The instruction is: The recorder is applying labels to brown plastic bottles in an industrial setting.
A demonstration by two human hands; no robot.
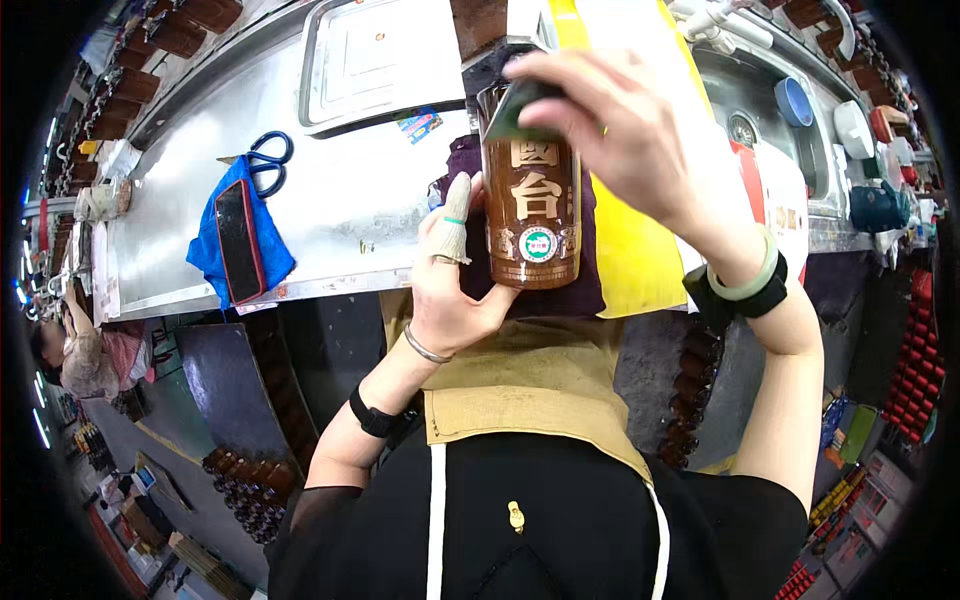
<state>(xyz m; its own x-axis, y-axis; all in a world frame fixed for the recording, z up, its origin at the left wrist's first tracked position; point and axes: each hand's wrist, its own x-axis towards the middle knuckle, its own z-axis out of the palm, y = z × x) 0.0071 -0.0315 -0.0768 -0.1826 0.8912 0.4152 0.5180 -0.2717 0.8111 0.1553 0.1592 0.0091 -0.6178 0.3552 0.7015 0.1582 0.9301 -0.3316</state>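
A brown glazed bottle (506, 225) with raised gold lettering and a round green-and-white emblem lies on a dark purple cloth (588, 270) at the table's front edge. My left hand (448, 295) is closed on its left side, thumb at the bottle's base; one finger wears a whitish cloth finger cover (450, 225) with a green band. In my right hand (635, 135), pinched between thumb and fingers, is a dark green flat piece (522, 108), partly blurred, held against the bottle's upper part. The bottle's top end is hidden behind it.
To the left, a red-edged phone (237, 240) lies on a blue cloth (205, 255) beside blue-handled scissors (270, 165). A metal tray (312, 75) stands farther back. Yellow sheeting (640, 255) covers the right side, next to a sink (815, 165) with a blue bowl (793, 102).
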